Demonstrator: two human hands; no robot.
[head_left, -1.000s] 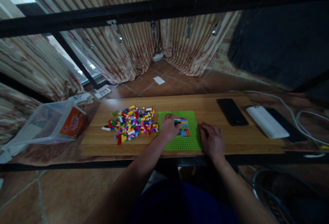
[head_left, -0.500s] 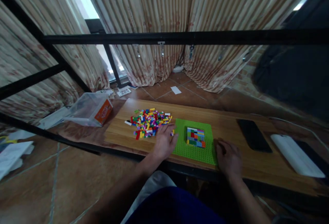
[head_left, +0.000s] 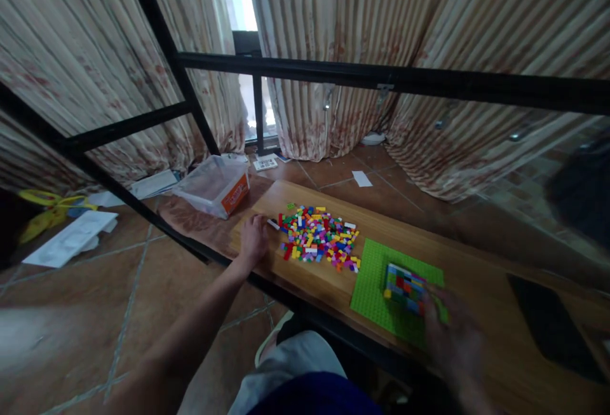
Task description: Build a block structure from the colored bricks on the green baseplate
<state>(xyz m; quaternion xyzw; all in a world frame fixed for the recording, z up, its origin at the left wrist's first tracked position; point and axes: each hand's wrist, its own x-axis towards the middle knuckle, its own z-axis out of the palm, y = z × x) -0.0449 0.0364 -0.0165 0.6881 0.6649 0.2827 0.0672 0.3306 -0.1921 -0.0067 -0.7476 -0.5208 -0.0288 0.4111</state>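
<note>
My left hand (head_left: 254, 239) rests on the wooden board at the left end of a loose pile of small coloured toy bricks (head_left: 319, 235). Its fingers are curled in, and whatever they may hold is hidden. A white brick (head_left: 273, 224) lies just right of the fingertips. On the green baseplate (head_left: 374, 275) sits a flat block of joined multicoloured bricks (head_left: 404, 286). My right hand (head_left: 450, 332), smeared by motion, reaches over the baseplate's right edge with its thumb side at the block's right end. A bit of green shows between thumb and fingers; its grip is unclear.
A clear plastic box (head_left: 210, 186) with an orange label stands beyond the board's left end. A dark phone-like slab (head_left: 553, 323) lies at the right. A black metal bar (head_left: 333, 72) crosses beyond the board. Papers (head_left: 71, 237) and a yellow object (head_left: 47, 211) lie at far left.
My left hand has moved from the baseplate's left edge to the pile's far left end. My right hand has come inward to the brick block. The view has turned left.
</note>
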